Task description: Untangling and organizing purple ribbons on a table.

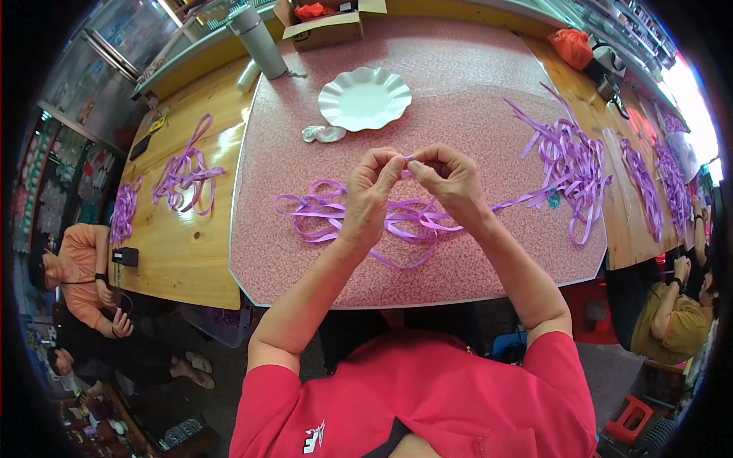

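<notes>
Both of my hands meet over the middle of the pink speckled table, fingertips nearly touching. My left hand pinches a bit of purple ribbon between thumb and forefinger. Opposite it, my right hand pinches the same ribbon, of which only a small piece shows between the thumbs. Beneath the hands lies a loose, looped bunch of purple ribbon, partly covered by my wrists. A strand runs from near my right wrist to a big tangled pile of purple ribbon on the right.
Beyond my hands sit a white scalloped plate and a crumpled white wrapper. A grey-green bottle and an open cardboard box stand at the back. More ribbon bunches lie on the wooden side tables. People sit at both sides.
</notes>
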### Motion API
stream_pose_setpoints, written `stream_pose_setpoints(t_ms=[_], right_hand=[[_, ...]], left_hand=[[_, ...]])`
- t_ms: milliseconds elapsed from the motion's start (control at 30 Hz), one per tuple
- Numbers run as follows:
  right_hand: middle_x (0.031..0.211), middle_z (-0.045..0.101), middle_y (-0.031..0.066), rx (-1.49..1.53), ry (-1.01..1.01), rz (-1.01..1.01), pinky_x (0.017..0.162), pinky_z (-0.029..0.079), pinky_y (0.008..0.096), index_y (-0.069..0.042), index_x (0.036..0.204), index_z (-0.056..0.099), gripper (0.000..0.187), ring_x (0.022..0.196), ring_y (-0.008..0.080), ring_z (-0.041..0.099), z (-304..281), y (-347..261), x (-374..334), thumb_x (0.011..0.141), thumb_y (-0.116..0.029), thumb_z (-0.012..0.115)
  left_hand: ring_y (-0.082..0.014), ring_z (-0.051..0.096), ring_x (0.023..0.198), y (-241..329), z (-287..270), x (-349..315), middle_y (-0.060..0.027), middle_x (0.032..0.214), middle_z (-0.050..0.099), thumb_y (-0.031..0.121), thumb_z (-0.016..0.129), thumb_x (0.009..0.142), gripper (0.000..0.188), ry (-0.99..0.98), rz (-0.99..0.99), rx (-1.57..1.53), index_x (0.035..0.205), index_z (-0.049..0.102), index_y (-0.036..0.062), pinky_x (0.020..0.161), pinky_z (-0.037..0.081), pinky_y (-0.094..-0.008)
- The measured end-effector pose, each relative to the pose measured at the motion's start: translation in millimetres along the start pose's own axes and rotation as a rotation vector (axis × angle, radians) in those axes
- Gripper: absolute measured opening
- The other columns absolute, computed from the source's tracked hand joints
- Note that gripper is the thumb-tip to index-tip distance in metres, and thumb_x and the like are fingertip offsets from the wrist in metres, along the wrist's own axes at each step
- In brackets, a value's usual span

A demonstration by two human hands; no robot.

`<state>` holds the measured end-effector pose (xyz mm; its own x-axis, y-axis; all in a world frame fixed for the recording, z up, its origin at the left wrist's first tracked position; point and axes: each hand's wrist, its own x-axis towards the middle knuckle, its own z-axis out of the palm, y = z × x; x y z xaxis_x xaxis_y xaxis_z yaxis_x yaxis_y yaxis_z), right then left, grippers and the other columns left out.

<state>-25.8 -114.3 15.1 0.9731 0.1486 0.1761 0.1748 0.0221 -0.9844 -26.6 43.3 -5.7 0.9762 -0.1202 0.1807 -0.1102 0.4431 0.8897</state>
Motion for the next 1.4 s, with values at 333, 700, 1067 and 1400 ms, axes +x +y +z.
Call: stream_pose_setpoints(t_ms=[333,700,1067,1400], right_hand=[[0.079,0.065,-0.0006,0.344,0.055,0.137,0.052,0.040,0.0174,-0.002,0.102,0.070,0.017,0.059,0.0024,0.050,-6,6,3,0.093,-0.017,0.068],[0.080,0.064,-0.0030,-0.091,0.103,0.022,0.061,0.046,0.0197,0.000,0.097,0.068,0.014,0.072,0.0036,0.056,-15,24,5,0.093,-0.013,0.066],[0.069,0.051,-0.0062,0.473,-0.041,0.318,0.047,0.028,0.0174,-0.007,0.090,0.065,0.009,0.053,0.0006,0.036,-22,13,6,0.091,-0.015,0.066],[0.072,0.053,-0.0039,0.560,-0.027,0.403,0.042,0.028,0.0166,-0.007,0.088,0.061,0.011,0.050,0.0003,0.037,-17,19,5,0.093,-0.017,0.063]], left_hand=[[-0.0074,0.053,0.092,-17,11,10,-0.0002,0.105,0.059,0.017,0.058,0.100,0.011,0.017,0.018,-0.040,0.103,0.061,0.0062,0.084,0.043,-0.0239],[-0.0201,0.053,0.093,-28,5,15,-0.0109,0.106,0.053,0.014,0.063,0.095,0.015,0.021,0.380,0.689,0.095,0.055,0.0015,0.081,0.045,-0.0309],[-0.0121,0.051,0.096,-26,3,15,-0.0063,0.104,0.050,0.017,0.055,0.101,0.014,-0.126,0.108,0.269,0.097,0.054,0.0032,0.083,0.044,-0.0274],[-0.0156,0.055,0.094,-32,5,14,-0.0064,0.103,0.052,0.004,0.059,0.096,0.013,0.001,0.355,0.520,0.108,0.053,0.0030,0.082,0.046,-0.0305]])
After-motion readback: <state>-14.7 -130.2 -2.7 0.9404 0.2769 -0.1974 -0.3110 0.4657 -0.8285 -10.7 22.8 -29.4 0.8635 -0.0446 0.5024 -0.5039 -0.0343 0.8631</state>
